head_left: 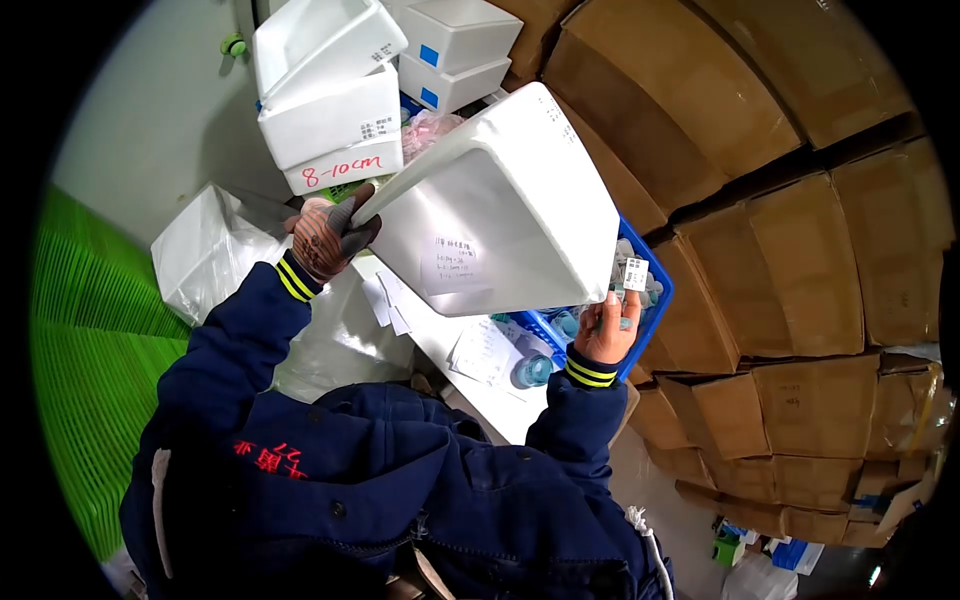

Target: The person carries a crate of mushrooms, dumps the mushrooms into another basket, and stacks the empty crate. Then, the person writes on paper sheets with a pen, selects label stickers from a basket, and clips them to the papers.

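Note:
A large white foam box (560, 190) is tilted on its side, its hollow facing me, with a handwritten paper (452, 265) inside. My left hand (325, 235), in a striped dark-and-tan glove, grips the box's left rim. My right hand (607, 328), bare, is at the box's lower right corner and pinches a small white printed label (635, 274). Beneath and behind the box, a blue crate (656, 310) holds small round containers. Handwritten sheets (482, 352) and a clear blue-tinted container (532, 371) lie on the white table (440, 335).
More white foam boxes (325, 125) are stacked at the upper left, one marked in red. Cardboard cartons (800, 270) line the right side. Green stacked sheets (110, 370) stand at the far left, near a plastic-wrapped bundle (205, 255).

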`<state>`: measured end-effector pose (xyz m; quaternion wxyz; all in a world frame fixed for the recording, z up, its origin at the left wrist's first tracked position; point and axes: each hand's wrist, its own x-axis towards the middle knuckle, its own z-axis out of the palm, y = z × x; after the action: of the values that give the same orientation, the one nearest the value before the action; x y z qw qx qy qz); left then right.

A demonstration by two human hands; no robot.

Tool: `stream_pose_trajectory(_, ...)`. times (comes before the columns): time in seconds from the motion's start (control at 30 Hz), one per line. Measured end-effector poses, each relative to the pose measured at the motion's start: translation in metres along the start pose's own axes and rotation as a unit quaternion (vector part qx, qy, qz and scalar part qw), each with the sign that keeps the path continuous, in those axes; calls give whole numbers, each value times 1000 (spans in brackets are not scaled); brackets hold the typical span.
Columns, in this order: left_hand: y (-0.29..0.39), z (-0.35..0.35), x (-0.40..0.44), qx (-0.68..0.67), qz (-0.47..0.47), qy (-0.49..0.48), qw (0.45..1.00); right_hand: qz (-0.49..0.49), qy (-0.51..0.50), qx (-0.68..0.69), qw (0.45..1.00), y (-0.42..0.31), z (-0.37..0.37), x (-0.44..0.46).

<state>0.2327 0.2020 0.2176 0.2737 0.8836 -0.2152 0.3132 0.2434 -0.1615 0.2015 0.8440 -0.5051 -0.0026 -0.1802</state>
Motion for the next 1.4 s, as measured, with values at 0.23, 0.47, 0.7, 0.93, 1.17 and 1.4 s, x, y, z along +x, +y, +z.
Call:
stream_pose_trajectory(0.23,-4,43,47,14,-78,-46,996,-2,-32,22,999,24,-16,48)
stream_pose_trajectory(0.47,-10,51,51,89,-92,-91,988,-128,-67,-27,989,35,0,47)
stream_pose_trajectory(0.7,-21,56,46,226,74,-9,971,-309,-66,-217,924,14,15,29)
stream_pose_trajectory(0.93,-26,56,33,271,124,-12,955,-328,-264,-442,792,31,52,6)
stream_pose_trajectory(1.17,-43,76,17,152,-52,-84,983,-267,-310,-490,770,68,69,12)
stream_pose_trajectory(1.4,-77,72,12,342,-1,-8,940,-310,-139,-277,899,47,32,-6)
